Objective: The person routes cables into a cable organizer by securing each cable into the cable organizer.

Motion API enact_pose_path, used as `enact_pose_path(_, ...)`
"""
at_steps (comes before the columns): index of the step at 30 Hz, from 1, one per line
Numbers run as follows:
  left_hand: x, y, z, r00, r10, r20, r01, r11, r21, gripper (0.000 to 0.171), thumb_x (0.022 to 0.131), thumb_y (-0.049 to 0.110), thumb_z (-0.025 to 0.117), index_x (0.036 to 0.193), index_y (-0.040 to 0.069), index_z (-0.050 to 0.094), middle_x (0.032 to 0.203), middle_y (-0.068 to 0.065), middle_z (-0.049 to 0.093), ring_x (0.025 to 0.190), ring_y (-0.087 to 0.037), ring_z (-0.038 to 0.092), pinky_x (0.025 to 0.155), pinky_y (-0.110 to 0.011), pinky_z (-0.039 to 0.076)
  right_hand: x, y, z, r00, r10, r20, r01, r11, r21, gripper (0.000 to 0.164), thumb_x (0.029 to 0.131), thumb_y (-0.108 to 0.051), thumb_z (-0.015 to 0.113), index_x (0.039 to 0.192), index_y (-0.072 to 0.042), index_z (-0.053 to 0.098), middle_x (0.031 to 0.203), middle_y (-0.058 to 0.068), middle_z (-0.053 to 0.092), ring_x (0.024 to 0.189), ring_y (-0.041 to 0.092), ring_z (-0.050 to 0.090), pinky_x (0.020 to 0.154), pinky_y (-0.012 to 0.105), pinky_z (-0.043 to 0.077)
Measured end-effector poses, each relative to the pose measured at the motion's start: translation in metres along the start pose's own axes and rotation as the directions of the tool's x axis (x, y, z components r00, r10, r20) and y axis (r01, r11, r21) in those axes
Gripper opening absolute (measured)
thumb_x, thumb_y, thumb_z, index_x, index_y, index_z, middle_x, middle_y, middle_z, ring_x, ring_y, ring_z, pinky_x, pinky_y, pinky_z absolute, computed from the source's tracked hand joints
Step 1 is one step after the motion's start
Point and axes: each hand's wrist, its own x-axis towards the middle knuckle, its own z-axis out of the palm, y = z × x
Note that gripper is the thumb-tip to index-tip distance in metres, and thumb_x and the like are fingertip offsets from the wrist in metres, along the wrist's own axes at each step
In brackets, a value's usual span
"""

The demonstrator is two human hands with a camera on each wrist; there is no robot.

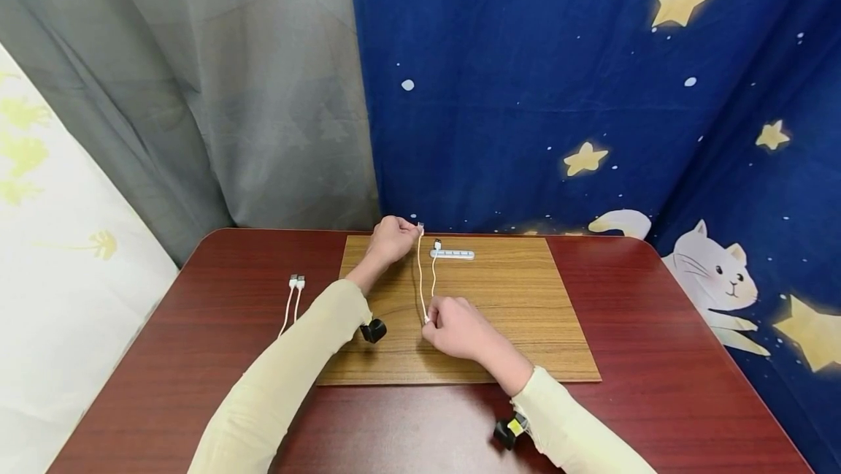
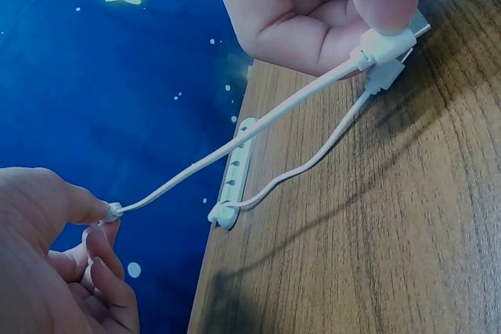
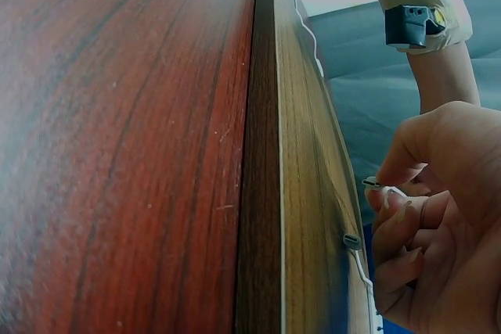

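A white USB cable [image 1: 420, 277] is stretched between both hands over a wood-grain board. At the board's far edge my left hand [image 1: 391, 240] pinches one plug between thumb and fingers. Closer to me, my right hand [image 1: 460, 329] pinches the other plug [image 3: 373, 183] by thumb and fingers. A white cable holder strip [image 1: 456, 255] with several slots lies near the far edge, right of the left hand. A second white cable [image 2: 301, 168] passes through the strip's end slot; its near plug [image 2: 386, 76] is just under the right hand in the left wrist view.
Two more white cables [image 1: 297, 299] lie left of the board [image 1: 525, 313] on the dark red table [image 1: 657, 357], partly hidden by the left sleeve. Curtains, grey [image 1: 282, 94] and blue [image 1: 486, 94], hang right behind the table's far edge.
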Motion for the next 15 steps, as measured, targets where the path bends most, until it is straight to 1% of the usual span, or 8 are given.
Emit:
enact_pose_path(6,0.0018,0.0021,0.0035,1.0,0.001,0.014,-0.001,1.0,-0.001,0.023,0.099,0.028,0.068,0.092,0.008,0.075,0.086,-0.004,0.068,0.077,-0.021,0.056,0.064,-0.031,0.043,-0.0004,0.0015,-0.0003,1.0,0.009,0.011,-0.009,1.0,0.013,0.012,0.081,-0.015,0.065,0.075,-0.016,0.055,0.06,-0.005,0.051,0.052,0.01,0.048,0.049,0.03,0.04)
enact_pose_path(9,0.0042,0.0028,0.005,1.0,0.0,0.024,0.0,1.0,-0.002,0.022,0.098,0.028,0.068,0.092,0.008,0.075,0.084,-0.003,0.067,0.076,-0.021,0.056,0.062,-0.031,0.042,-0.0005,0.0026,-0.0011,1.0,0.02,0.021,-0.02,1.0,0.016,0.011,0.082,-0.015,0.065,0.076,-0.016,0.056,0.06,-0.005,0.051,0.051,0.01,0.048,0.048,0.03,0.039)
enact_pose_path(13,0.0068,0.0037,0.008,1.0,0.008,0.03,-0.008,1.0,0.007,0.021,0.098,0.027,0.069,0.092,0.009,0.076,0.085,-0.002,0.067,0.079,-0.02,0.057,0.064,-0.03,0.042,-0.0014,0.0032,-0.0025,1.0,0.023,0.022,-0.023,1.0,0.018,0.011,0.083,-0.015,0.066,0.077,-0.016,0.056,0.061,-0.005,0.052,0.051,0.01,0.048,0.048,0.03,0.04)
enact_pose_path(15,0.0074,0.0046,0.0096,0.999,0.014,0.03,-0.015,1.0,0.013,0.021,0.098,0.027,0.069,0.093,0.008,0.076,0.088,-0.002,0.069,0.082,-0.02,0.058,0.066,-0.03,0.044,-0.0019,0.0036,-0.0027,1.0,0.021,0.017,-0.021,1.0,0.015,0.011,0.082,-0.015,0.065,0.077,-0.016,0.056,0.061,-0.005,0.052,0.051,0.01,0.048,0.049,0.03,0.04)
